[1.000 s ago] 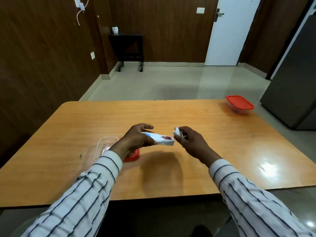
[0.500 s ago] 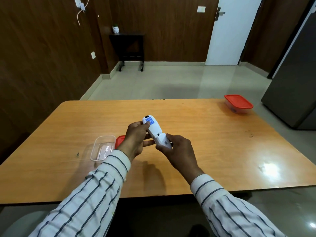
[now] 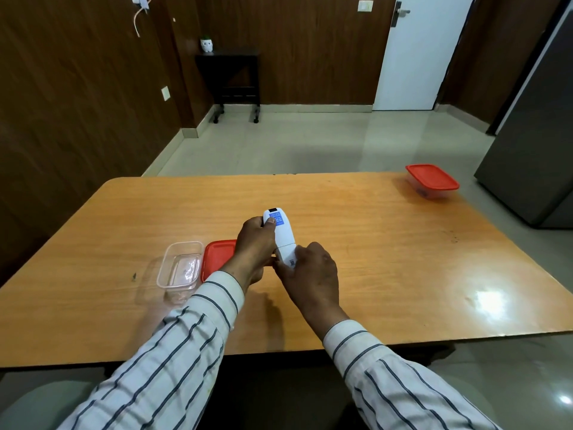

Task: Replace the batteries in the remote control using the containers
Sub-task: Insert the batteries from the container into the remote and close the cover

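Note:
A white remote control is held back side up above the middle of the wooden table, its far end pointing away from me. My left hand grips its upper part, thumb next to a blue label. My right hand covers the near end, fingers pressed on the white battery cover. An open clear container stands to the left, its red lid lying beside it, partly hidden by my left wrist. No batteries are visible.
A second clear container with a red lid on it stands at the table's far right corner. A grey fridge rises to the right of the table. A dark side table stands against the far wall.
The remote turned from lying sideways to pointing away from me. My right hand, which held the loose cover apart from it, came onto the remote's near end with the cover.

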